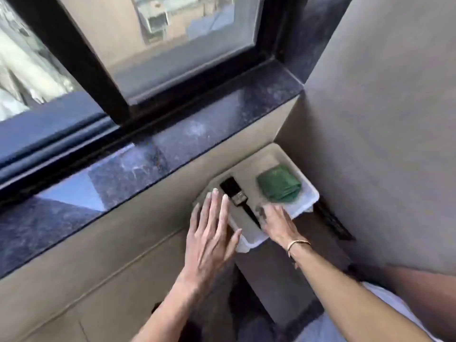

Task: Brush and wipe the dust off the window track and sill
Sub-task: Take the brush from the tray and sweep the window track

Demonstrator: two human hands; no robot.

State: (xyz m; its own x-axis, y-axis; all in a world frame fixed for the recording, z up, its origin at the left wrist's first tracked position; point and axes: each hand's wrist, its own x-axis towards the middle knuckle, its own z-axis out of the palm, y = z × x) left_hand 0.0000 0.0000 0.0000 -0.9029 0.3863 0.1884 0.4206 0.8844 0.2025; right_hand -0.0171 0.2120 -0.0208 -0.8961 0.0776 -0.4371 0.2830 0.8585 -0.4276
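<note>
A white tray [293,154] sits below the sill in the corner. In it lie a black paintbrush [237,197], bristles pointing away from me, and a folded green cloth [278,183]. My left hand [212,233] hovers flat over the tray's near left edge, fingers spread, holding nothing. My right hand [276,223] reaches into the tray just right of the brush handle, fingers curled down beside it; I cannot tell whether they touch it. The dark speckled stone sill [138,166] runs diagonally above, dusty, with the black window track [74,154] behind it.
A black sliding window frame [81,58] stands on the track, glass either side. Beige walls close in below the sill and on the right. A dark slotted strip [333,222] lies right of the tray.
</note>
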